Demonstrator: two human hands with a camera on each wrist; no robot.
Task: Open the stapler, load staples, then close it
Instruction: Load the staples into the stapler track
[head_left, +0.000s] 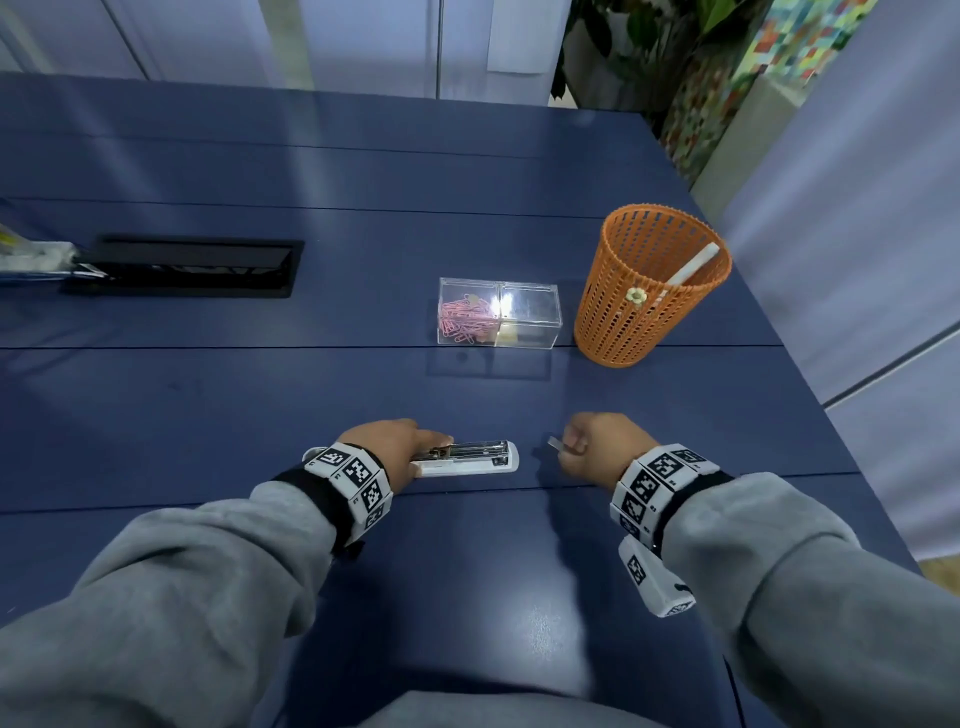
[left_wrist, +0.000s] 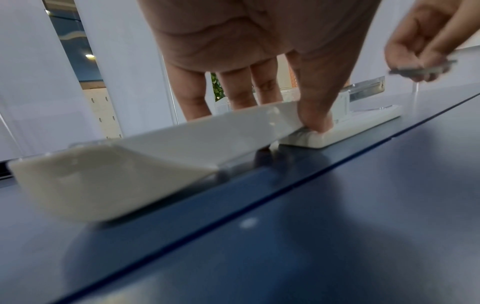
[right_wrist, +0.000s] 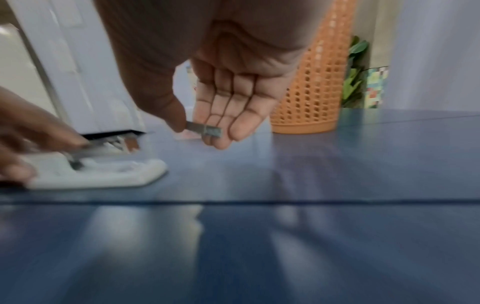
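1. The stapler (head_left: 467, 457) lies flat on the blue desk (head_left: 467, 597), near the front edge. Its white top (left_wrist: 182, 144) is flipped all the way back, so the metal tray (head_left: 478, 448) is open and faces up.
2. The left hand (head_left: 389, 449) is on the back end of the stapler. The thumb (left_wrist: 315, 111) presses down by the hinge, and the other fingers reach down behind the white top. It holds the stapler in place.
3. The right hand (head_left: 597, 447) is just beside the stapler's front end, not touching it. It pinches a strip of staples (right_wrist: 205, 129) between the thumb and the fingers. The other fingers are loosely curled.
4. The strip looks light and thin. I think it could snap into bits if squeezed hard or bent. It is best to hold it softly by its long sides or one end.
5. The stapler looks hard and smooth, so it may slide on the shiny desk. Pressing down on the back end should stop that.
6. The metal tray is narrow. The strip likely has to go in straight, legs down.
7. Farther back stand a clear box (head_left: 500, 313) with pink paper clips (head_left: 465, 319) and an orange basket (head_left: 649, 288).
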